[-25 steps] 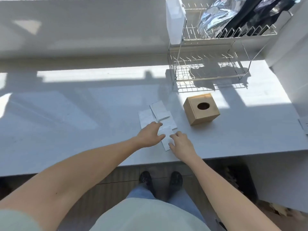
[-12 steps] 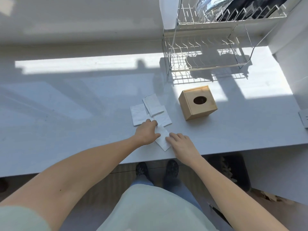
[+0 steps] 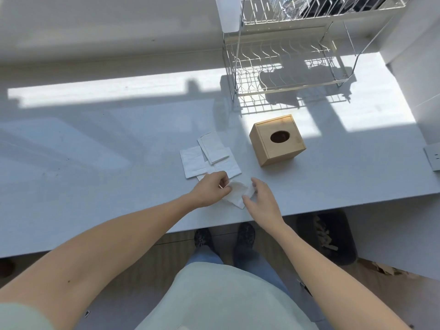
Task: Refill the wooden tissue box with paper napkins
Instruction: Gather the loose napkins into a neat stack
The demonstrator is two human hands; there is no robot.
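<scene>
A wooden tissue box (image 3: 277, 140) with an oval hole in its lid stands on the white counter (image 3: 95, 163). Left of it lie several folded white paper napkins (image 3: 209, 156), overlapping. Nearer the counter's front edge, one napkin (image 3: 235, 192) is lifted and crumpled between my hands. My left hand (image 3: 210, 190) pinches its left edge with thumb and fingers. My right hand (image 3: 263, 201) grips its right side, fingers curled over the paper.
A two-tier wire dish rack (image 3: 285, 67) stands behind the box, with bags on its upper shelf. A wall socket (image 3: 433, 158) sits at the right edge. Below the counter are my shoes (image 3: 223, 239) and a dark bin (image 3: 326, 236).
Both hands went from pressing flat on the nearest napkin to pinching and lifting it, so it now bunches up. The view tilted closer toward the counter.
</scene>
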